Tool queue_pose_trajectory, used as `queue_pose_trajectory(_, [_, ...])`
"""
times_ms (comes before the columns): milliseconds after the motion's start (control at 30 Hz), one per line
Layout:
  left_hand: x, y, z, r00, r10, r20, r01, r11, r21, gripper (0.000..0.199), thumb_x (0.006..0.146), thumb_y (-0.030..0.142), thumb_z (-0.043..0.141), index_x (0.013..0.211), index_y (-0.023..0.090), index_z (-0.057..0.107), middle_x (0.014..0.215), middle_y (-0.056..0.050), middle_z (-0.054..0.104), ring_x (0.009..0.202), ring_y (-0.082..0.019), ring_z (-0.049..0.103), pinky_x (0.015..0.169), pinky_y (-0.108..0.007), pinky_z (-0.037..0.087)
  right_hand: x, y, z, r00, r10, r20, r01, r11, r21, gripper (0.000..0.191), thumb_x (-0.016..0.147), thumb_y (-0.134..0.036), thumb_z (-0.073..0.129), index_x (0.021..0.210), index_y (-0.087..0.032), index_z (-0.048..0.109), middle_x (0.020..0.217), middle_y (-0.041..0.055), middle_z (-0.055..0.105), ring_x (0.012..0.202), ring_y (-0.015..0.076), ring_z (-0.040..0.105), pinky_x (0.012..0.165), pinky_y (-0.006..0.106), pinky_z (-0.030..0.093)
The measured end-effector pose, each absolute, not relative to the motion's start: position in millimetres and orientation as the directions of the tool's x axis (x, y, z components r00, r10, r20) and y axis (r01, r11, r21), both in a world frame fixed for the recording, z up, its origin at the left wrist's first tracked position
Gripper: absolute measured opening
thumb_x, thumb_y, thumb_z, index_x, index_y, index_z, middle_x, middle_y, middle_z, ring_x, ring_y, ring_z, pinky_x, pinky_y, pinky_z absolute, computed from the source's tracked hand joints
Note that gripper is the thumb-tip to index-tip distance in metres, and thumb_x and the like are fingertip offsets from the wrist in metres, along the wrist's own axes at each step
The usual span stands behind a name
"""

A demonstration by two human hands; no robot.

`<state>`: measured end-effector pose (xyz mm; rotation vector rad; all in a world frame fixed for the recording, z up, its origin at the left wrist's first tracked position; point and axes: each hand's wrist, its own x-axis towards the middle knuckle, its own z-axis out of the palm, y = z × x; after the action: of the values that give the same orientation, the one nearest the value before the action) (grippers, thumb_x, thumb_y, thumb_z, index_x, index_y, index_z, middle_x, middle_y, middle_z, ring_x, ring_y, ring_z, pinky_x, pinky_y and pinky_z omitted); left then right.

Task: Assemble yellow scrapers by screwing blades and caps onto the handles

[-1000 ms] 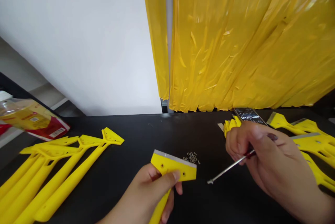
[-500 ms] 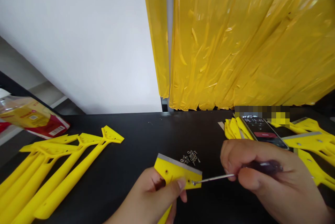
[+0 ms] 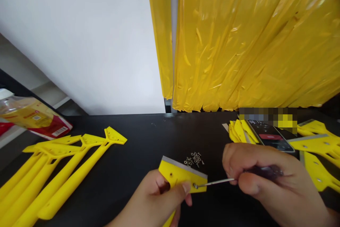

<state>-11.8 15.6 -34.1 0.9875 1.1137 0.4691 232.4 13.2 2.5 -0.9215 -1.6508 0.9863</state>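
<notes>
Black table (image 3: 143, 156) beneath: the left hand (image 3: 159, 193) grips one yellow scraper (image 3: 178, 174); the right hand (image 3: 276, 181) pinches one screwdriver (image 3: 219, 181), tip at the scraper's head. At left, at least four yellow handles (image 3: 75, 181). Beyond, uncountable tiny screws (image 3: 196, 158), one phone (image 3: 265, 133), yellow sheeting (image 3: 252, 43).

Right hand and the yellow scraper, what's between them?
In the head view, a screwdriver's metal shaft bridges the right hand and the yellow scraper.

The screwdriver (image 3: 218, 182) was partly covered at its handle by the right hand (image 3: 278, 188); the held scraper (image 3: 183, 173) was cut off at the bottom edge; the phone (image 3: 275, 142) was partly pixelated; the small hardware pieces (image 3: 196, 157) could not be counted.
</notes>
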Motion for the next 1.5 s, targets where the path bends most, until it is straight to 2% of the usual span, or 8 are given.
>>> queue_pose_trajectory(233, [-11.0,21.1,-40.7,0.447,0.725,-0.524,0.174,0.504,0.846,0.061,0.073,0.079,0.07,0.069,0.018,0.067,0.034,0.004,0.05,0.028,-0.009,0.039,0.033,-0.02,0.025,229.0,14.0,5.7,-0.259,0.893,0.368,0.128,0.41,-0.903,0.039,0.096,-0.055,0.07,0.076,-0.022,0.066,0.065,-0.001,0.057,0.059,0.0146,0.054,0.053,0.028,0.038])
queue_pose_trajectory(400, [-12.0,21.5,-40.9,0.447,0.738,-0.505,0.173,0.483,0.859,0.062,0.073,0.081,0.069,0.07,0.019,0.067,0.033,0.005,0.048,0.028,-0.009,0.037,0.032,-0.02,0.023,226.3,16.0,6.8,-0.263,0.866,0.425,0.11,0.464,-0.879,0.036,0.095,-0.053,0.072,0.078,-0.022,0.067,0.066,-0.0005,0.06,0.059,0.0147,0.055,0.054,0.029,0.04])
queue_pose_trajectory(700, [-12.8,16.4,-35.9,0.401,0.775,-0.488,0.121,0.483,0.867,0.049,0.083,0.064,0.071,0.071,0.017,0.07,0.037,0.007,0.046,0.032,-0.008,0.037,0.037,-0.019,0.024,227.0,15.6,6.0,-0.266,0.861,0.433,0.11,0.473,-0.874,0.033,0.097,-0.051,0.071,0.08,-0.022,0.068,0.067,-0.0002,0.06,0.06,0.0149,0.056,0.054,0.029,0.041])
queue_pose_trajectory(867, [-14.1,16.8,-35.7,0.433,0.75,-0.499,0.109,0.506,0.855,0.048,0.082,0.064,0.072,0.07,0.017,0.071,0.036,0.005,0.048,0.031,-0.009,0.038,0.034,-0.019,0.024,226.2,13.8,8.9,-0.281,0.843,0.459,0.134,0.508,-0.851,0.035,0.096,-0.053,0.071,0.078,-0.023,0.066,0.066,-0.0002,0.06,0.059,0.0144,0.056,0.053,0.028,0.042])
queue_pose_trajectory(1067, [-14.5,23.5,-30.7,0.461,0.718,-0.521,0.063,0.56,0.826,0.045,0.084,0.059,0.072,0.068,0.017,0.07,0.035,0.004,0.051,0.027,-0.008,0.037,0.031,-0.019,0.022,226.4,11.8,12.2,-0.388,0.747,0.539,0.12,0.621,-0.774,0.015,0.095,-0.039,0.076,0.093,-0.026,0.07,0.072,0.0031,0.065,0.061,0.0178,0.06,0.055,0.031,0.047])
queue_pose_trajectory(1300, [-14.3,25.3,-30.7,0.469,0.706,-0.53,0.039,0.583,0.812,0.041,0.084,0.055,0.07,0.068,0.017,0.071,0.033,0.004,0.051,0.025,-0.008,0.038,0.03,-0.018,0.026,223.3,3.4,12.9,-0.432,0.689,0.582,0.213,0.705,-0.677,0.007,0.096,-0.029,0.073,0.092,-0.026,0.067,0.072,0.0036,0.064,0.063,0.0205,0.061,0.059,0.035,0.049])
queue_pose_trajectory(1400, [-12.8,24.8,-30.7,0.445,0.72,-0.533,0.071,0.565,0.822,0.041,0.082,0.055,0.071,0.066,0.017,0.07,0.034,0.003,0.051,0.026,-0.008,0.038,0.029,-0.016,0.027,220.0,4.0,11.4,-0.358,0.717,0.598,0.244,0.69,-0.682,0.021,0.101,-0.046,0.064,0.091,-0.027,0.063,0.069,0.0031,0.063,0.061,0.0203,0.061,0.057,0.034,0.048])
queue_pose_trajectory(1500, [-10.4,23.6,-29.8,0.396,0.738,-0.546,0.085,0.563,0.822,0.041,0.08,0.057,0.069,0.066,0.018,0.068,0.033,0.003,0.051,0.025,-0.008,0.039,0.029,-0.016,0.029,218.6,7.6,10.6,-0.353,0.728,0.588,0.296,0.683,-0.668,0.04,0.105,-0.062,0.045,0.091,-0.028,0.06,0.066,0.0015,0.061,0.052,0.0172,0.058,0.045,0.03,0.044])
